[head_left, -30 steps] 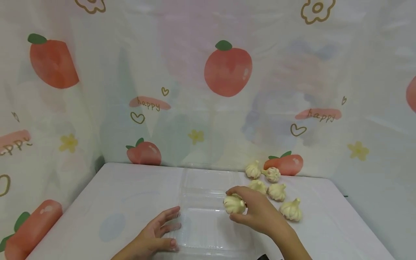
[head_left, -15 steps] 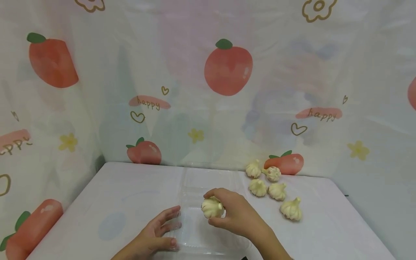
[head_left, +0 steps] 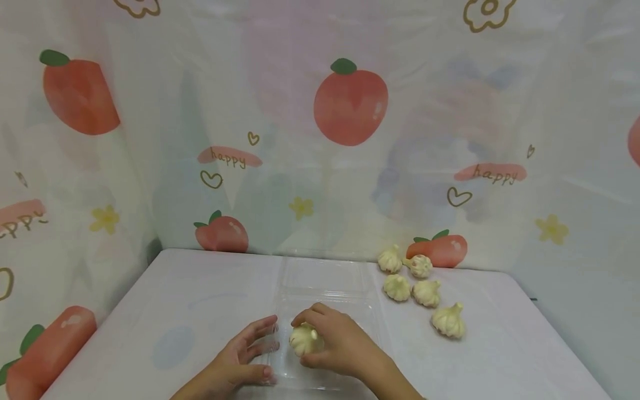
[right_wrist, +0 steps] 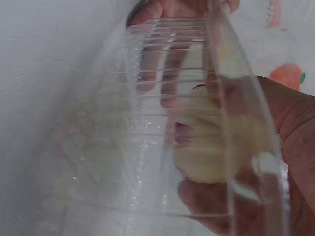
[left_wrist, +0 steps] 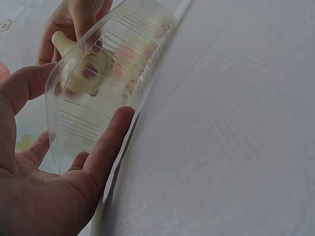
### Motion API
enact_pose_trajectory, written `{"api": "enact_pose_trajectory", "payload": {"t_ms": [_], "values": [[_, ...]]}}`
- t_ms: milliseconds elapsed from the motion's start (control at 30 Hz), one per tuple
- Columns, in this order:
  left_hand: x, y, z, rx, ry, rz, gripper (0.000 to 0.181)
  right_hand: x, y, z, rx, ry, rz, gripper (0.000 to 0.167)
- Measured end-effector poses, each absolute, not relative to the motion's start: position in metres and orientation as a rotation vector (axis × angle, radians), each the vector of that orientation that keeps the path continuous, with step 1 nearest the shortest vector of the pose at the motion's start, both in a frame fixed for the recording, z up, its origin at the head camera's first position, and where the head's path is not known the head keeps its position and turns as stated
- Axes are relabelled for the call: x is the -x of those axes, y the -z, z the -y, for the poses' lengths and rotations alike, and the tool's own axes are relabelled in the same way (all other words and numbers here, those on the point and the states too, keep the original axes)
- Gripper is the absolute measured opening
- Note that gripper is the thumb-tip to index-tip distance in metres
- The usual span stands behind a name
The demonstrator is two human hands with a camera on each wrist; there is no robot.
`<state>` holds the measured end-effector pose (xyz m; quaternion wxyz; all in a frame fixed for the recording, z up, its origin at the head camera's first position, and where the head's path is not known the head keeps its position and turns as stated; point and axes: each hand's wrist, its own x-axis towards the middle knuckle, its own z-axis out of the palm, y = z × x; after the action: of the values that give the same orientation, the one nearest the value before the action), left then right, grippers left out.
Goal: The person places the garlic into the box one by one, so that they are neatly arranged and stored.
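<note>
A clear plastic box (head_left: 330, 380) lies on the table with its lid part folded back toward the wall. My right hand (head_left: 345, 345) grips a garlic bulb (head_left: 303, 340) between thumb and fingers, over the left part of the box. In the right wrist view the bulb (right_wrist: 204, 142) shows through the clear wall. My left hand (head_left: 235, 355) has its fingers spread and relaxed along the left side of the box; in the left wrist view its fingertips touch the wall and rim of the box (left_wrist: 78, 128).
Several garlic bulbs (head_left: 426, 293) lie on the table to the right of the box, toward the back, with one bulb (head_left: 448, 321) nearer the front. A patterned cloth wall (head_left: 350, 183) stands behind the table (head_left: 200, 300).
My right hand has carried the garlic bulb left and slightly down, from the right side of the box to its left part. My left hand has stayed in place.
</note>
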<state>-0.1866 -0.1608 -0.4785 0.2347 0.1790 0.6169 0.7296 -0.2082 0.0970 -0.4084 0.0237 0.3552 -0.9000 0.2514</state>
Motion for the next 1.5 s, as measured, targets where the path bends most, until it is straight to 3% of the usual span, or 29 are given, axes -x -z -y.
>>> {"api": "enact_pose_trajectory", "payload": {"t_ms": [600,1200,1500], "values": [[0.189,0.474,0.162,-0.500,-1.986,-1.720,0.083,0.214,0.436,-0.084,-1.220,-0.772,2.784,0.045],[0.189,0.477,0.162,-0.517,-1.992,-1.660,0.083,0.215,0.437,-0.088,-1.367,-1.137,2.826,0.037],[0.187,0.475,0.161,-0.516,-1.994,-1.668,0.083,0.212,0.429,-0.091,-1.385,-1.112,2.835,0.046]]}}
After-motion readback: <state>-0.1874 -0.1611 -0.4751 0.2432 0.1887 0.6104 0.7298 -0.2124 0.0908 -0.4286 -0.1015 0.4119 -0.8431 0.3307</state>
